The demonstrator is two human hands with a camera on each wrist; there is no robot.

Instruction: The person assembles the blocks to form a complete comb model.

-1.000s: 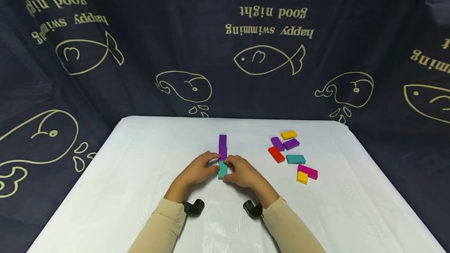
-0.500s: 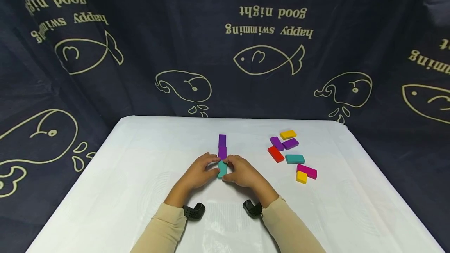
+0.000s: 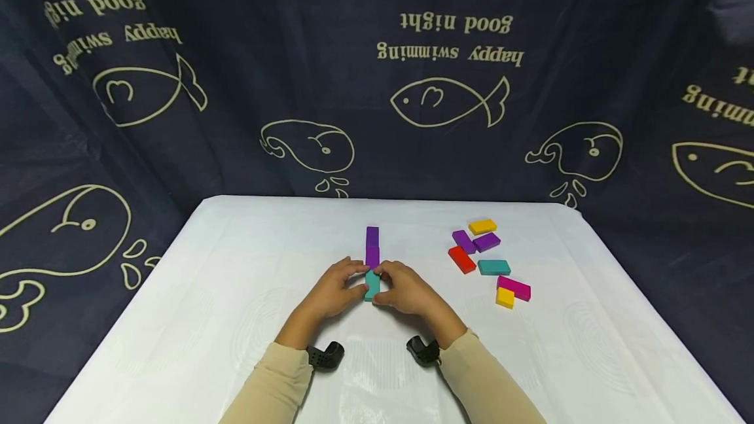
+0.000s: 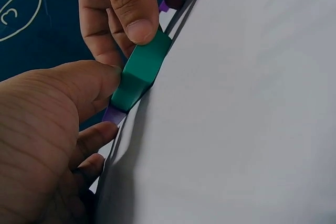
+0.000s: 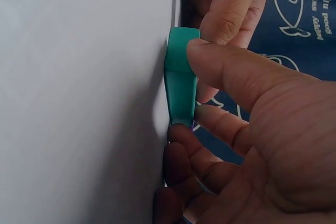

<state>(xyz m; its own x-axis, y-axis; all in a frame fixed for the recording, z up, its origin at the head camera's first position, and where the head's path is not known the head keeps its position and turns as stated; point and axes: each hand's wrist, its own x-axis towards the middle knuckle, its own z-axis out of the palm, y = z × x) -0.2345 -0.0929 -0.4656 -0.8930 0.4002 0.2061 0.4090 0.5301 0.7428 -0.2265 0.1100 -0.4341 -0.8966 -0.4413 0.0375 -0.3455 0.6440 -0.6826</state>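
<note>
Compared with the frames taken a second and half a second before, the scene is almost unchanged: both hands remain at the near end of the row of blocks, with only a slight shift of the whole view. The left hand [image 3: 332, 290] and the right hand [image 3: 406, 290] pinch the teal block [image 3: 372, 284] between them, fingers curled against its two sides, at the middle of the white table [image 3: 206, 293]. The teal block lies at the near end of a straight line, touching the purple block [image 3: 372, 256] beyond it, which in turn meets a second purple block [image 3: 372, 235]. The left wrist view alone shows the left thumb [image 4: 79, 85] pressed on the block's end and a finger of the other hand on its top face, with a sliver of purple just past the teal block [image 4: 139, 74]. The right wrist view alone shows the right thumb [image 5: 231, 66] lying along the teal block's [image 5: 181, 77] upper edge. Well apart to the right lie loose blocks: a yellow block [image 3: 483, 226], two purple ones, a red block [image 3: 462, 259], another teal block [image 3: 493, 267], a magenta block [image 3: 515, 287] and a small yellow block [image 3: 504, 297] touching it. The fingers hide much of the held block in the head view.
</note>
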